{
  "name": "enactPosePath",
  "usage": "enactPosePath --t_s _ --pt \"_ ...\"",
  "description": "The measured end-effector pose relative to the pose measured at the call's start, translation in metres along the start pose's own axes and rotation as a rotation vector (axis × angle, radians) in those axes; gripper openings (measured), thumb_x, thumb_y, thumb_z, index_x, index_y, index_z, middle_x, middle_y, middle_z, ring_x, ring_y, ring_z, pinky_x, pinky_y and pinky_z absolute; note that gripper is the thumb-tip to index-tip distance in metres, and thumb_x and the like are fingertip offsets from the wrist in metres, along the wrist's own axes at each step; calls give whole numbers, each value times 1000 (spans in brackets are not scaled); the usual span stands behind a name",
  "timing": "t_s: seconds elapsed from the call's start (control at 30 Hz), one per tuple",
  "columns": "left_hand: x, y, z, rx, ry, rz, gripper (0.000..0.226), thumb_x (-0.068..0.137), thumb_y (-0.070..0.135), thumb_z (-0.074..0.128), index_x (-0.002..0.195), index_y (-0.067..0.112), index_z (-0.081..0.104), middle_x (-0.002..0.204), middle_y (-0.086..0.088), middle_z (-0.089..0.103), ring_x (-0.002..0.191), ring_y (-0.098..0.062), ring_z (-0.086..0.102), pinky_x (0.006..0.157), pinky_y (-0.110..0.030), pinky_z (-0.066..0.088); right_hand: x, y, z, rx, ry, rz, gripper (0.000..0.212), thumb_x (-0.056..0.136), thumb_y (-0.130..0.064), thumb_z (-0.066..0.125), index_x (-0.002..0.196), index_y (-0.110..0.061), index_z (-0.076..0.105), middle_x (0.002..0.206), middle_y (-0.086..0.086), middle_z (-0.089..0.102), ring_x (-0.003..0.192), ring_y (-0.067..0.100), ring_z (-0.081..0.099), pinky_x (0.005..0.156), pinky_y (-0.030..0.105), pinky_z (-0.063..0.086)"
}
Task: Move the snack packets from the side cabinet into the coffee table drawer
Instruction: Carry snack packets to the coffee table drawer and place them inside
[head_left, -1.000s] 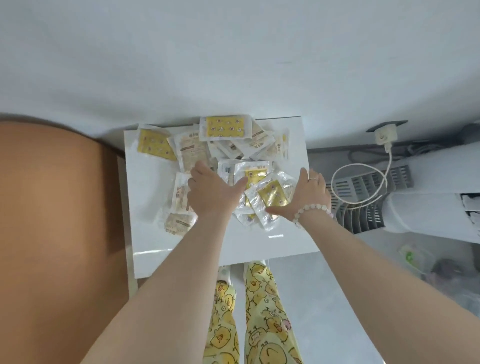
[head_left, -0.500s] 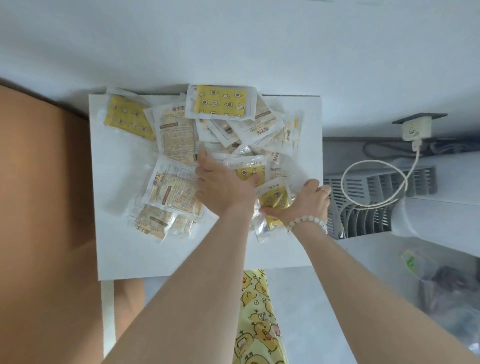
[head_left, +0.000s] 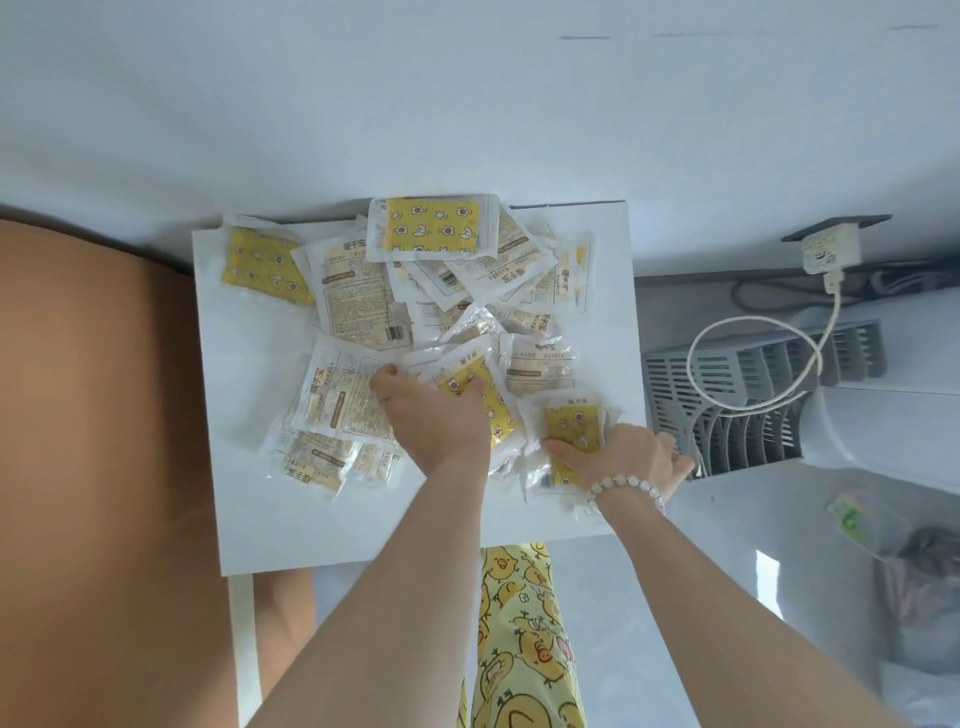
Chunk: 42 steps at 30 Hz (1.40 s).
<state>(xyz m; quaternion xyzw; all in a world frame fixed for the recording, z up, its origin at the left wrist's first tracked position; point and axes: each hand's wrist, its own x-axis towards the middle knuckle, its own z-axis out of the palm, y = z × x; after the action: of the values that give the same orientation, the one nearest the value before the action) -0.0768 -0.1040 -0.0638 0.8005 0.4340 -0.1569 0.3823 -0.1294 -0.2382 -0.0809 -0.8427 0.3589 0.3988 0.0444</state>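
Observation:
Several clear-wrapped snack packets, some with yellow patterned fronts (head_left: 430, 230) and some with printed backs (head_left: 358, 296), lie heaped on the white side cabinet top (head_left: 249, 499). My left hand (head_left: 434, 421) is in the middle of the heap, its thumb on a yellow packet (head_left: 496, 410) and its fingers curled round that bunch. My right hand (head_left: 631, 457), wearing a bead bracelet, pinches another yellow packet (head_left: 571, 423) near the cabinet's right front edge, thumb on top. The coffee table drawer is out of view.
An orange-brown surface (head_left: 93, 441) borders the cabinet on the left. To the right stand a white appliance with a grey grille (head_left: 748, 415), a looped white cable (head_left: 753, 364) and a wall socket (head_left: 828, 249). A bag (head_left: 919, 597) sits on the floor at right.
Both hands have closed onto packets and drawn them toward the front right of the cabinet top. The heap has spread, and the view has shifted slightly.

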Motion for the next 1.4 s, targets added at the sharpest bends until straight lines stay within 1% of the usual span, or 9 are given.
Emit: enactPosePath --t_s 0.23,0.53,0.67,0.77,0.87,1.03,1.17,1.3,1.4 --pt "-12 -10 -20 110 28 -22 40 80 21 75 109 0 57 115 -14 60 106 -29 57 81 -34 46 -20 17 9 278 -96 -2 45 79 -49 67 105 -14 56 98 6 61 93 25 60 67 29 45" --pt "-55 30 -75 162 -209 108 35 86 31 67 105 7 52 98 -3 57 98 -25 56 68 -29 38 -70 33 -49 757 -99 23 58 77 -29 75 124 -7 48 116 9 59 98 24 56 74 28 44" --pt "-73 67 -108 15 -425 146 34 77 29 77 94 9 55 92 -1 60 88 -20 57 70 -29 48 -98 53 -95 1024 -105 41 53 74 -27 78 118 -5 57 113 10 64 102 27 60 87 35 51" --pt "-98 94 -125 -29 -606 200 30 69 19 83 87 12 60 91 -7 67 82 -22 65 75 -35 54 -122 74 -125 1203 -88 39 41 75 -22 78 108 -5 61 102 10 67 91 25 62 81 35 51" --pt "-126 116 -134 25 -739 304 22 70 16 81 83 13 65 85 -6 70 73 -18 65 63 -27 51 -145 99 -144 1329 -64 54 37 75 -27 78 104 -9 64 88 4 67 84 23 62 79 35 52" --pt "-177 144 -132 130 -917 432 30 67 21 83 93 14 69 89 -5 72 78 -18 68 71 -29 53 -172 150 -154 1504 9 153 53 66 -45 79 106 -14 64 99 4 69 96 26 64 93 43 50" --pt "-229 158 -119 182 -1088 500 18 72 12 79 85 11 67 78 -6 72 62 -16 68 57 -26 54 -196 200 -156 1715 88 207 44 72 -35 80 106 -12 66 99 6 71 95 27 67 92 45 52" --pt "-287 157 -105 290 -1279 587 17 74 8 77 89 8 68 83 -11 73 67 -22 70 69 -33 58 -230 255 -152 1865 209 269 24 74 -28 79 86 -15 65 100 8 71 98 27 66 93 44 52" --pt "-331 144 -95 379 -1403 641 20 75 7 75 93 7 68 85 -12 73 70 -24 71 71 -37 58 -258 295 -131 1927 230 292 32 67 -34 81 88 -14 68 99 8 72 97 28 67 94 44 51"
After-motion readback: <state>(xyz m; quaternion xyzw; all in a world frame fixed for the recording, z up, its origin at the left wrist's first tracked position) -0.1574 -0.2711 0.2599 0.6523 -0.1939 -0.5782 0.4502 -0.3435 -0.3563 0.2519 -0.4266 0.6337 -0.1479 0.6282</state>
